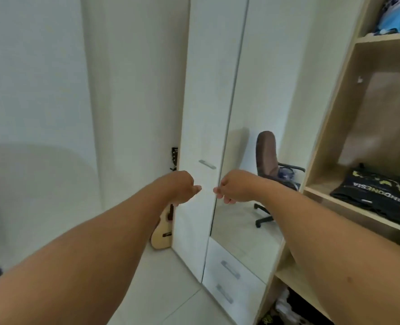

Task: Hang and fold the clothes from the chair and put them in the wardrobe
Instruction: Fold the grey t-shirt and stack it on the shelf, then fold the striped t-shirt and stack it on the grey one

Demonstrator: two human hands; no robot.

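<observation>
Both my arms reach out toward the white wardrobe (208, 102). My left hand (184, 186) hovers in front of the closed white door, just below its metal handle (207, 164), fingers curled and thumb pointing right. My right hand (234, 186) is beside it at the left edge of the mirror door (248, 231), fingers curled too. Neither hand visibly holds anything. The mirror reflects a brown office chair (266, 156) with dark and blue clothes (286, 172) on its seat. A folded black shirt (377, 195) lies on an open wooden shelf (349, 207) at the right.
Blue fabric (395, 15) sits on the top shelf. More clothes (285, 308) are heaped in the bottom compartment. Two white drawers (231, 275) are under the mirror. A small guitar (164, 233) leans between the wardrobe and the white wall. The floor is pale tile.
</observation>
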